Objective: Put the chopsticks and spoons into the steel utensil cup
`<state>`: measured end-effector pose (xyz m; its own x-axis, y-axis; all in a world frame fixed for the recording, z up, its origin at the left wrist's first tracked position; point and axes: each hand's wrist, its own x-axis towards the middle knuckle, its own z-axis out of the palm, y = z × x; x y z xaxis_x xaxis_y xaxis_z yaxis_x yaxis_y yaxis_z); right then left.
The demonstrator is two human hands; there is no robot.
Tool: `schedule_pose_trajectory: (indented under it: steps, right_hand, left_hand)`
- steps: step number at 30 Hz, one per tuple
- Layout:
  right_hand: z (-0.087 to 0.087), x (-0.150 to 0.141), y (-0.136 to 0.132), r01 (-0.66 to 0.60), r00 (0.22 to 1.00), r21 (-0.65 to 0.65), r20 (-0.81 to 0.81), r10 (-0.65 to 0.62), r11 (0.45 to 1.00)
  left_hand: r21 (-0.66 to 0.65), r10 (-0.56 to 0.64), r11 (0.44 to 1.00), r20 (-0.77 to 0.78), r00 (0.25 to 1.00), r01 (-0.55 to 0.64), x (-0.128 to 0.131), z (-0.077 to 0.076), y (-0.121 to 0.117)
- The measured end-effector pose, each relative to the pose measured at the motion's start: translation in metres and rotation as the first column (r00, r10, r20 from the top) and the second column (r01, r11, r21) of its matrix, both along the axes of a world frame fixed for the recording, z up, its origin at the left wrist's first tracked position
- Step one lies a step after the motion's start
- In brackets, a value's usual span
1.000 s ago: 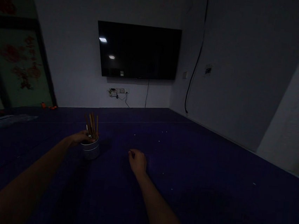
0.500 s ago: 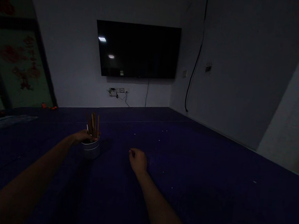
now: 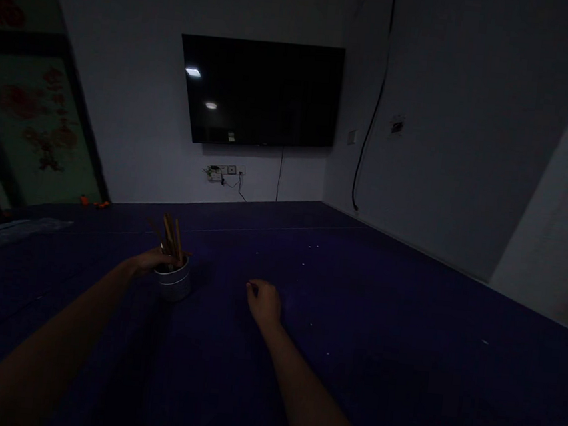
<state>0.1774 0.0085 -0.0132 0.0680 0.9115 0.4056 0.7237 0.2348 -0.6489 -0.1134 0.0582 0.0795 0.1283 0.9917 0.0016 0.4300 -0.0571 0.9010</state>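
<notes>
A grey round holder (image 3: 174,287) stands upright on the dark blue surface, left of the middle. Several brown wooden chopsticks (image 3: 173,237) stick up out of it, leaning left. My left hand (image 3: 153,260) reaches in over the holder's rim, its fingers closed around the lower part of the chopsticks; the fingertips are partly hidden in the dark. To the right of the holder and apart from it, my right hand (image 3: 265,303) rests on the surface with its fingers curled in, and nothing shows in it.
Small white bits (image 3: 303,264) lie scattered on the blue surface (image 3: 384,316). Crumpled clear plastic (image 3: 16,231) and small orange objects (image 3: 100,205) lie at the left. A television (image 3: 265,94) hangs on the back wall; a black cable (image 3: 372,128) runs down near the corner.
The tops of the chopsticks have tipped to the left in the holder, with my left hand shifting slightly. My right hand has barely moved.
</notes>
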Motion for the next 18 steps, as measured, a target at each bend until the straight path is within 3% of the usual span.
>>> schedule_pose_trajectory:
  steps: [8, 18]
  right_hand:
    - [0.0, 0.001, 0.0, 0.003, 1.0, -0.002, 0.002, -0.003, 1.0]
    - [0.0, 0.002, 0.001, 0.002, 1.0, 0.004, 0.024, -0.002, 1.0]
  left_hand:
    - [0.003, 0.074, 0.997, 0.048, 0.996, -0.074, -0.007, -0.009, 0.005]
    - [-0.07, -0.083, 0.995, -0.125, 0.989, 0.075, -0.026, -0.006, 0.005]
